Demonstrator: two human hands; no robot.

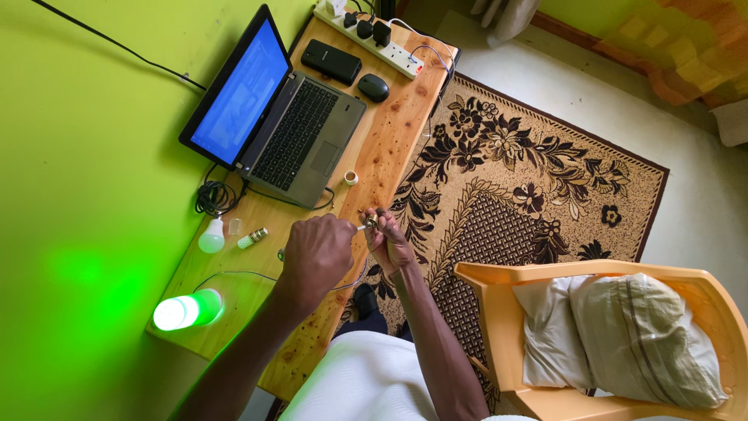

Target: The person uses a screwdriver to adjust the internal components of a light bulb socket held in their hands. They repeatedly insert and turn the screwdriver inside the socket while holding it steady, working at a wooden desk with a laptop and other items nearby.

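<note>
Over the front edge of a wooden table [389, 148] my left hand [318, 253] and my right hand [389, 240] meet. My right hand pinches a small metal bulb-base part [369, 223]. My left hand holds a thin tool or wire against that part; what it is stays too small to tell. A thin wire [234, 274] runs across the table under my left forearm. A white bulb [211, 236], a small screw cap piece [252, 238] and a small white ring [351, 178] lie on the table nearby.
An open laptop [273, 117] with a blue screen stands at the back, beside a black box [331, 61], a mouse [373, 87] and a power strip [374, 37]. A glowing green lamp [187, 309] sits at the near left corner. An orange chair [545, 343] with pillows stands on the patterned rug [514, 179].
</note>
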